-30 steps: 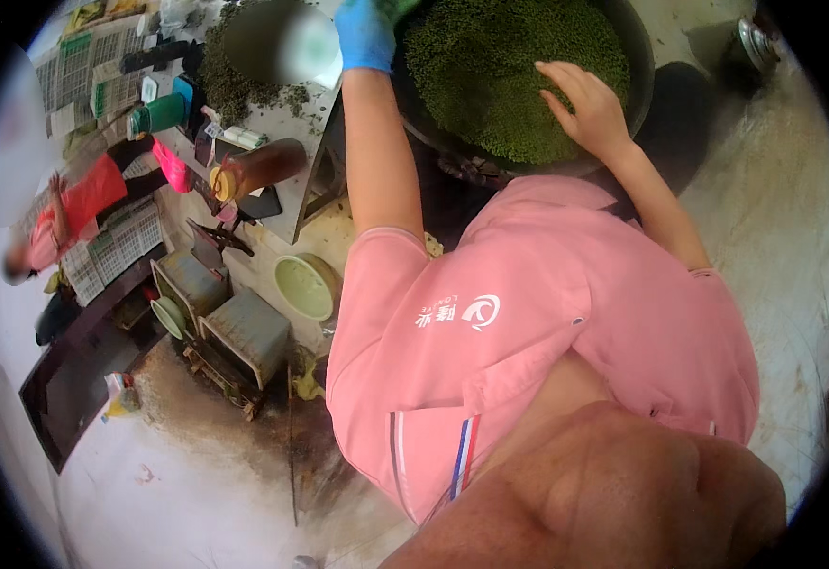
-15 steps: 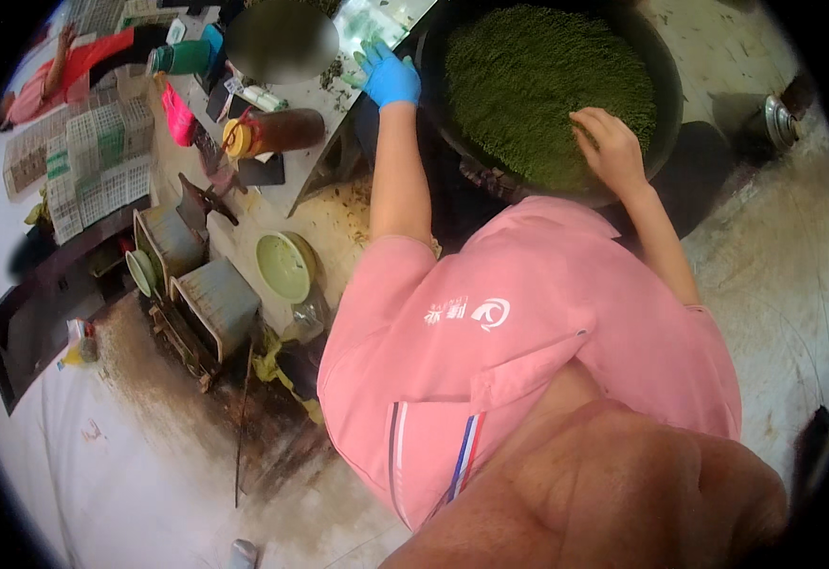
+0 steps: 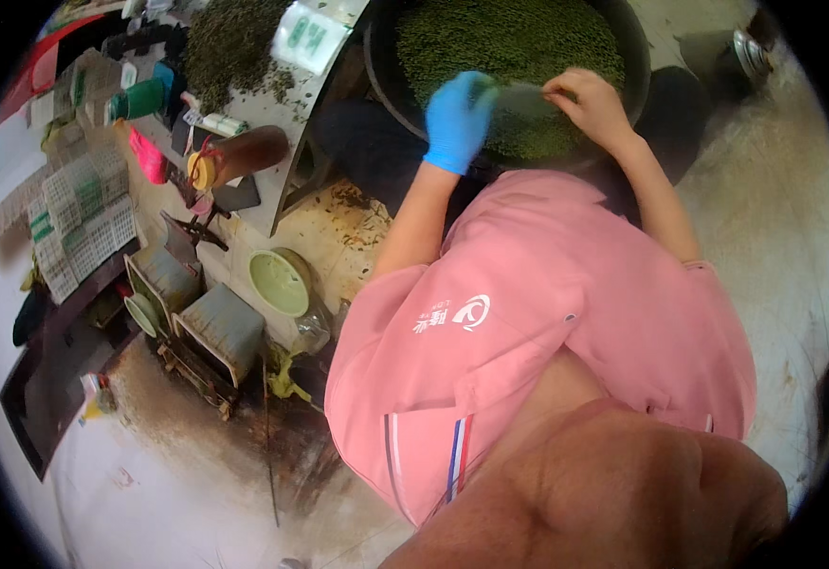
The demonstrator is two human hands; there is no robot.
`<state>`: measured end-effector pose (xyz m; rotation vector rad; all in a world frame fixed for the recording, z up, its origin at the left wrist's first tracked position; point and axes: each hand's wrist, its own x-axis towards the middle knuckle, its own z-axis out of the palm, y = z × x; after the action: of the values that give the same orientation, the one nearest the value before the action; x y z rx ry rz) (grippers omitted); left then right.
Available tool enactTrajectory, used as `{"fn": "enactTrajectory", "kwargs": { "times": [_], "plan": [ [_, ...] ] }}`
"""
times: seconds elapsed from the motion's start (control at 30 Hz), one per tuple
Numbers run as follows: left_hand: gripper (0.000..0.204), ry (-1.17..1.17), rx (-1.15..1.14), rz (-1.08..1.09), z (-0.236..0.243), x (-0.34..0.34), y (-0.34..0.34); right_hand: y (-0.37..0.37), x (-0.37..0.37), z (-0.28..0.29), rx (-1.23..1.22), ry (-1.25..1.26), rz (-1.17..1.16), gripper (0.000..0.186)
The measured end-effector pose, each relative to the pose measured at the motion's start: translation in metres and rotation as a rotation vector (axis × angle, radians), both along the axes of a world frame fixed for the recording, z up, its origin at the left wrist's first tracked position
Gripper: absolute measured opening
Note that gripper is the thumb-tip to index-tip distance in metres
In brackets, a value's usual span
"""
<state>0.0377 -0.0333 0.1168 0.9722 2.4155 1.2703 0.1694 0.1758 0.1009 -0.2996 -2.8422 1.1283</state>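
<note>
A wide dark pan [image 3: 376,52] holds a heap of fine green granules [image 3: 509,38]. Over its near left part is my left hand [image 3: 462,109] in a blue glove, green at the blurred fingertips, which are too smeared to read. My bare right hand [image 3: 580,104] is at the pan's near right, thumb and finger pinched at a hazy, greyish translucent patch between the hands; what that is, I cannot make out. The granules show around both hands.
Left stands a worktable [image 3: 296,123] with dark granules [image 3: 215,57], white packets [image 3: 305,38] and an amber jar [image 3: 253,152]. Below are a green basin [image 3: 277,284] and grey bins [image 3: 220,337]. A metal vessel [image 3: 718,57] sits upper right. Another person's red clothing [image 3: 49,52] shows far left.
My gloved left hand has moved from the table's edge rightward and down into the pan area beside my right hand, whose fingertips have drawn together. The other person is now mostly out of view.
</note>
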Motion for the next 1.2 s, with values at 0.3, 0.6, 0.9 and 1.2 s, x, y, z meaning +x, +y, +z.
{"fn": "enactTrajectory", "kwargs": {
  "times": [0.3, 0.6, 0.9, 1.2],
  "plan": [
    [0.016, 0.11, 0.0, -0.018, 0.01, 0.005, -0.003, -0.022, 0.021, -0.018, -0.608, -0.139, -0.177, 0.019],
    [0.014, -0.408, 0.037, 0.022, -0.015, 0.009, -0.008, -0.016, 0.025, -0.012, -0.471, -0.155, -0.124, 0.023],
    [0.019, -1.141, -0.177, -0.116, 0.026, -0.009, -0.005, -0.016, 0.031, 0.007, 0.028, -0.003, 0.097, 0.026],
    [0.019, 0.1, 0.014, -0.69, 0.015, -0.004, 0.052, -0.005, 0.013, 0.01, 0.311, -0.304, 0.11, 0.034]
  ]
}}
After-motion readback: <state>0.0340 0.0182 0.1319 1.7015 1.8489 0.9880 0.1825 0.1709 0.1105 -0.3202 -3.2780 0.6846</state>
